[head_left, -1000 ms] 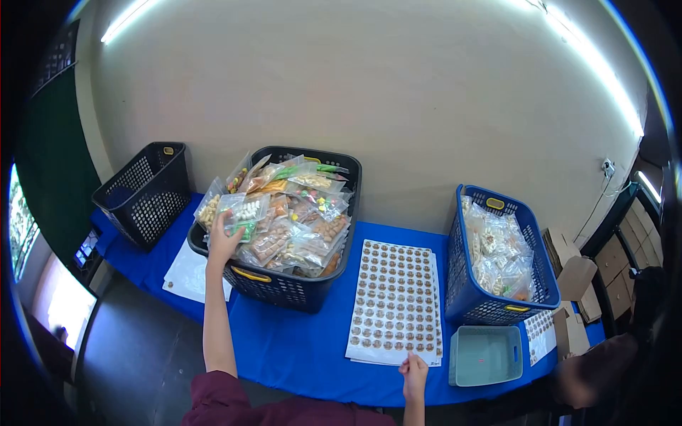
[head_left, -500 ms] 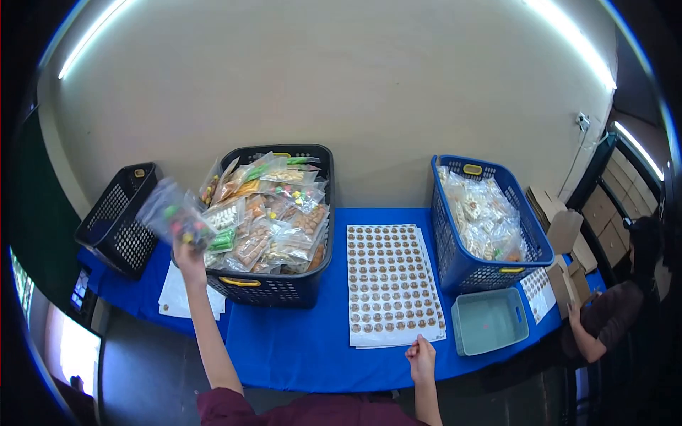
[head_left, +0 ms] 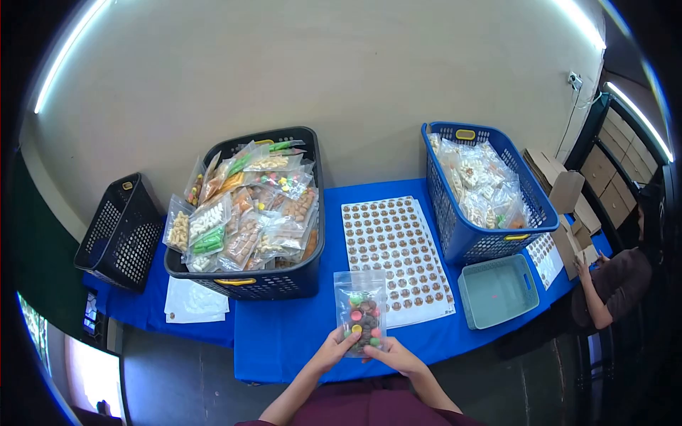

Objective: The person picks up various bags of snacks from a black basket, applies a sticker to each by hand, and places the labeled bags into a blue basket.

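Near the front edge of the blue table, a clear plastic zip bag of coloured and dark brown round candies (head_left: 366, 312) is held upright before my body. My left hand (head_left: 332, 351) grips its lower left side, thumb across the front. At the lower right corner, my right hand (head_left: 396, 356) is closed on the same bag, its fingers partly hidden behind. Just beyond the bag lie sheets of round brown stickers (head_left: 398, 255), partly covered by it. To the left stands a black basket (head_left: 284, 284) heaped with bags of assorted snacks.
A blue basket (head_left: 483, 245) of filled bags stands at the right, with a pale green tray (head_left: 499, 292) before it. Another black basket (head_left: 117, 241) and white sheets (head_left: 195, 302) are leftward. A co-worker (head_left: 618, 284) handles cardboard (head_left: 568, 252) at far right.
My left hand has brought the candy bag from beside the black basket to the front middle. My right hand has moved left from the sticker sheet's corner and now grips the bag too.
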